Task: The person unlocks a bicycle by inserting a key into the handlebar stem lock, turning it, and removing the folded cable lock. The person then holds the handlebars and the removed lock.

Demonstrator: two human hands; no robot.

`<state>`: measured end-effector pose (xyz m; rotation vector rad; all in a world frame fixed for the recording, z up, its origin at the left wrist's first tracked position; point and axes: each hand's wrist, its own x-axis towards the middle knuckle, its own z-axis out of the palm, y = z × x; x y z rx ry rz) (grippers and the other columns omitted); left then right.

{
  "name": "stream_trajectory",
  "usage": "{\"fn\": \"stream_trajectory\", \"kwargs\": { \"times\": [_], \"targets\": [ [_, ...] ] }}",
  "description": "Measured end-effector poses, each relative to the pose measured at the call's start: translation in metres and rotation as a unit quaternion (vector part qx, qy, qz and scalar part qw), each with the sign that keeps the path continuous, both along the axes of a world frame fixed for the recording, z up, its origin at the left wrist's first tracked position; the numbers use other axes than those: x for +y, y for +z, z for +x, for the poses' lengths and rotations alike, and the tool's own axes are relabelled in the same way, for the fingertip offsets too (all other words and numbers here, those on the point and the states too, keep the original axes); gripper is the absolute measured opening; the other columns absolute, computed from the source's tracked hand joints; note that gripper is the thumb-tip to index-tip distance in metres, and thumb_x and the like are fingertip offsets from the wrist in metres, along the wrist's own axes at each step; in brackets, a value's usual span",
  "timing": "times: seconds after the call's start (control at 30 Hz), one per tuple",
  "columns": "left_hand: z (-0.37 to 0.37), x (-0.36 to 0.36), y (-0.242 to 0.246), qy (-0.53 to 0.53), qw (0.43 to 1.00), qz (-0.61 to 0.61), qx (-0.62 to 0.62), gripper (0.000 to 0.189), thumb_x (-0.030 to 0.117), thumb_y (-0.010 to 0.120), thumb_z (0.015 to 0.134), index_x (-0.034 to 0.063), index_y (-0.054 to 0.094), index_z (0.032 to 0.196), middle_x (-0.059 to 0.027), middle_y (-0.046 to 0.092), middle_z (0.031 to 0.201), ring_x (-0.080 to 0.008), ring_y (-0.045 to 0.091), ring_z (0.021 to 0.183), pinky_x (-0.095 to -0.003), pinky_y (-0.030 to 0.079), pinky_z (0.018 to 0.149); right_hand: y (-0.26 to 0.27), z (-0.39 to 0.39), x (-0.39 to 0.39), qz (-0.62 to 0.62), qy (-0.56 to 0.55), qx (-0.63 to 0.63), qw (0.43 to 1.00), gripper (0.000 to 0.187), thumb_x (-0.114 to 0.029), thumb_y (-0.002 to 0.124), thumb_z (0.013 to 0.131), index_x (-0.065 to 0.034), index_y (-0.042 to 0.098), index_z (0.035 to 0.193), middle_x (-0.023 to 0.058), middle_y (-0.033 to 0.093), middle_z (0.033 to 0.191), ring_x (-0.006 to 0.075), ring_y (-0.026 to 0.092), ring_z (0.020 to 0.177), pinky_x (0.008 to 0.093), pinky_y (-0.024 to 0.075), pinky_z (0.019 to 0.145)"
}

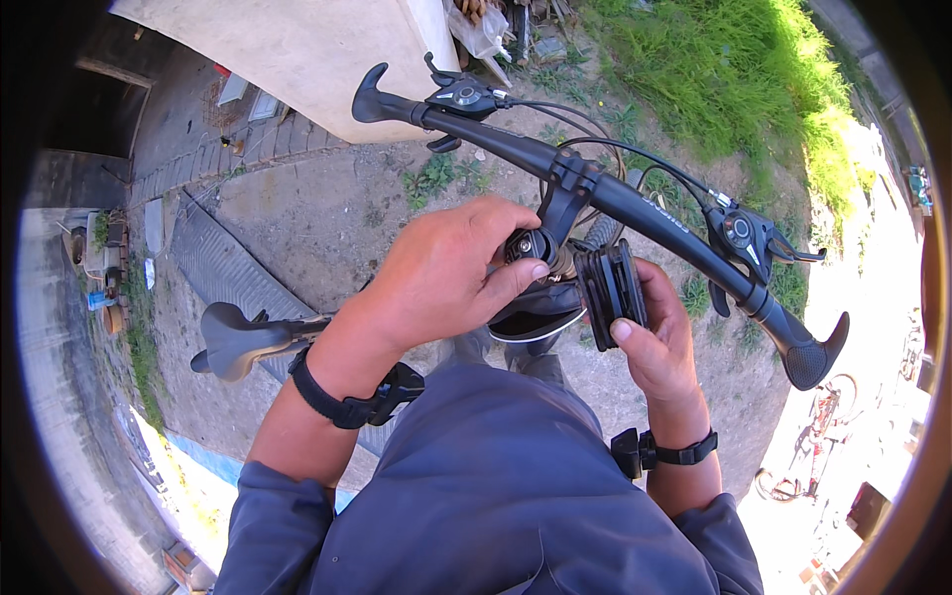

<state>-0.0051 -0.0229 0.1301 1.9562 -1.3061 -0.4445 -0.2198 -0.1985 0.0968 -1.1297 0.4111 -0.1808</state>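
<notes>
A black bicycle handlebar (491, 141) crosses in front of me, with bar ends and brake-shifter levers. Its black stem (567, 201) runs back toward me. My left hand (454, 275) pinches a black rounded part with a bolt (526, 245) near the stem's rear end, between thumb and forefinger. Just right of it, my right hand (658, 335) holds a thick black layered object (611, 294), perhaps a folding lock or folded tool. The thumb presses its near side while the other fingers are partly hidden behind it. The two hands are apart.
The bicycle's saddle (242, 338) is at my left. Control cables (639, 152) loop ahead of the handlebar. A corrugated sheet (230, 253) lies on the ground, a pale wall (312, 59) stands ahead, and green plants (714, 82) grow ahead right. Another bicycle (818, 439) is farther right.
</notes>
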Motion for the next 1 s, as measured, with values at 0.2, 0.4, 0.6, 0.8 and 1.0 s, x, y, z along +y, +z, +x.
{"fn": "stream_trajectory", "kwargs": {
  "times": [0.2, 0.4, 0.6, 0.8, 1.0],
  "targets": [
    [-0.003, -0.001, 0.001, -0.004, 0.998, -0.061, -0.019, 0.04, 0.019, 0.085, 0.087, 0.0041, 0.066, 0.118, -0.009, 0.061, 0.083, -0.023, 0.062, 0.066, -0.0344, 0.05, 0.061, 0.001, 0.001, 0.0, 0.002, 0.002, 0.001, 1.0, 0.068, -0.007, 0.073, 0.09, 0.0045, 0.044, 0.151, 0.0117, 0.065, 0.136, 0.0177, 0.063, 0.121, 0.0346, 0.0498, 0.104],
    [-0.001, 0.001, 0.001, 0.036, 0.998, 0.049, 0.02, 0.043, 0.016, 0.085, 0.085, 0.0054, 0.066, 0.122, -0.0081, 0.061, 0.086, -0.0221, 0.062, 0.069, -0.0342, 0.051, 0.063, -0.001, 0.0, 0.0, 0.004, 0.002, 0.003, 1.0, 0.069, -0.007, 0.073, 0.09, 0.0046, 0.044, 0.151, 0.0118, 0.065, 0.136, 0.0177, 0.063, 0.121, 0.0348, 0.0499, 0.104],
    [-0.002, 0.0, -0.001, -0.007, 0.998, -0.046, -0.041, 0.04, 0.024, 0.087, 0.087, 0.0039, 0.066, 0.115, -0.0073, 0.06, 0.077, -0.0224, 0.061, 0.064, -0.0348, 0.049, 0.059, -0.001, 0.001, 0.001, -0.006, -0.002, 0.005, 1.0, 0.068, -0.008, 0.074, 0.089, 0.0054, 0.045, 0.15, 0.0119, 0.065, 0.137, 0.0189, 0.062, 0.124, 0.0358, 0.0481, 0.107],
    [-0.005, 0.0, -0.002, 0.047, 0.998, 0.041, -0.009, 0.044, 0.018, 0.086, 0.085, 0.0045, 0.066, 0.122, -0.0083, 0.06, 0.087, -0.0221, 0.06, 0.069, -0.0347, 0.05, 0.063, 0.0, 0.002, 0.001, -0.008, 0.008, 0.003, 1.0, 0.067, -0.009, 0.073, 0.089, 0.0059, 0.046, 0.149, 0.0118, 0.065, 0.137, 0.0187, 0.062, 0.125, 0.0359, 0.0476, 0.108],
    [-0.004, 0.001, -0.002, 0.004, 0.998, -0.041, -0.052, 0.047, 0.028, 0.089, 0.084, 0.0052, 0.066, 0.118, -0.0079, 0.06, 0.08, -0.0228, 0.061, 0.066, -0.0347, 0.05, 0.061, -0.002, 0.0, 0.001, -0.002, 0.004, 0.003, 1.0, 0.068, -0.008, 0.074, 0.089, 0.0053, 0.045, 0.15, 0.0117, 0.065, 0.136, 0.018, 0.063, 0.123, 0.0352, 0.049, 0.106]
  ]
}}
